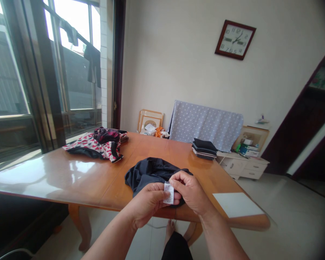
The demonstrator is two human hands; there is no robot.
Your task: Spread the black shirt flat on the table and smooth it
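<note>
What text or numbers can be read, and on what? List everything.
"10", "11", "12", "2", "3", "5", "6", "7", "8": wall clock; remaining numerals unclear.
White label: print too small to read.
Boxes by the wall: any print too blurred.

I'm on the wall clock (235,39) now: 10, 11 and 12 across the top, 8, 7, 6 and 5 around the bottom! And here's the small white label (168,188), faint print on it, too blurred for me to read.
</note>
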